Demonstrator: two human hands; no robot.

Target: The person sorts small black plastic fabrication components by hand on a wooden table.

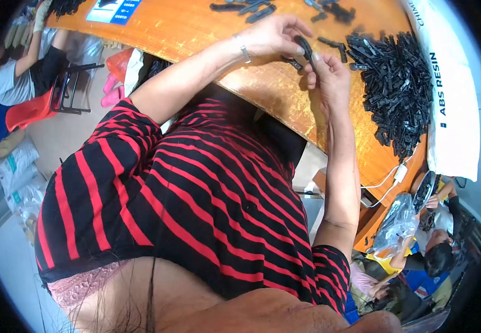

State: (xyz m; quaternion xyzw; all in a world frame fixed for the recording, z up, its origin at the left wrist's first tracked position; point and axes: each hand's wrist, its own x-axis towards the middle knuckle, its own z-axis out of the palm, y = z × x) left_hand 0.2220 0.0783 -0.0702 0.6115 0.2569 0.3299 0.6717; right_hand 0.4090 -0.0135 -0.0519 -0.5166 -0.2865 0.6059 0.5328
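We are seeing bright, even lighting; glare is streaking the orange table (pixel 196 28), and fisheye distortion is darkening corners beyond it.

Two hands work at one orange table (pixel 196 28): the left hand (pixel 271 36) and the right hand (pixel 329 77) share one black plastic clip (pixel 304 47). One heap of black clips (pixel 398 89), too many to count. One white sack (pixel 451 94). One red chair (pixel 32 108).

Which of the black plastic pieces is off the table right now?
The black piece pinched between the left hand and right hand; the others lie on the orange table.
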